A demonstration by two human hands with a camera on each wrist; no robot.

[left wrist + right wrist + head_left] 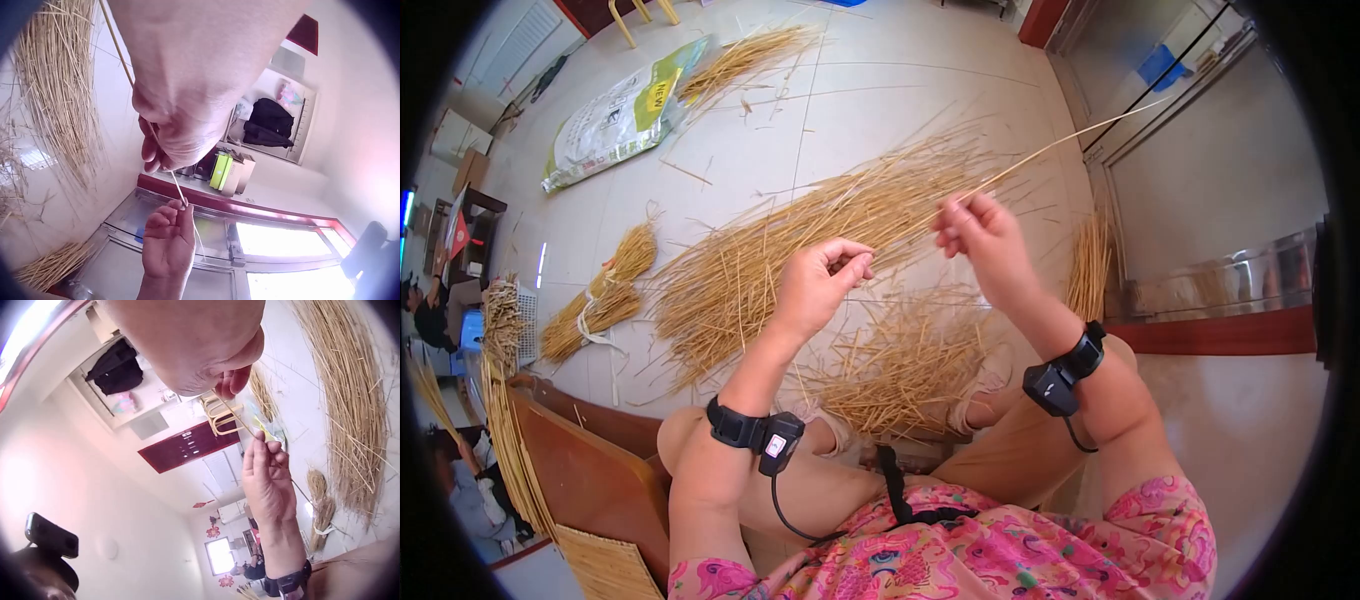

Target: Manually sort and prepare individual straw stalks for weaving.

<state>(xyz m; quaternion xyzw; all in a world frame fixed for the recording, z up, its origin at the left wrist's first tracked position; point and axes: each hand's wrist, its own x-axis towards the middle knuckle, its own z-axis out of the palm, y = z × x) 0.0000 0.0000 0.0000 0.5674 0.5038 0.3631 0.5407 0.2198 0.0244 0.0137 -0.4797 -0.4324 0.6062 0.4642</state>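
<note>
A long, thin straw stalk [1080,135] runs through both hands above the floor. My left hand [825,282] pinches it between thumb and curled fingers; in the right wrist view the stalk [236,415] passes into that hand and comes out below it. My right hand [992,248] pinches the same stalk a short way off, its thin end reaching up toward the door. In the left wrist view, the right hand [167,240] has thumb and forefinger on the stalk. Beneath the hands a wide heap of loose straw [800,245] lies spread over the tiles.
Short straw pieces [900,370] litter the floor between the feet. To the left lies a tied straw bundle [615,285], with a printed sack [615,120] farther back. More stalks [1090,265] lean by the metal door [1210,180]. A brown wooden chair [590,460] stands at lower left.
</note>
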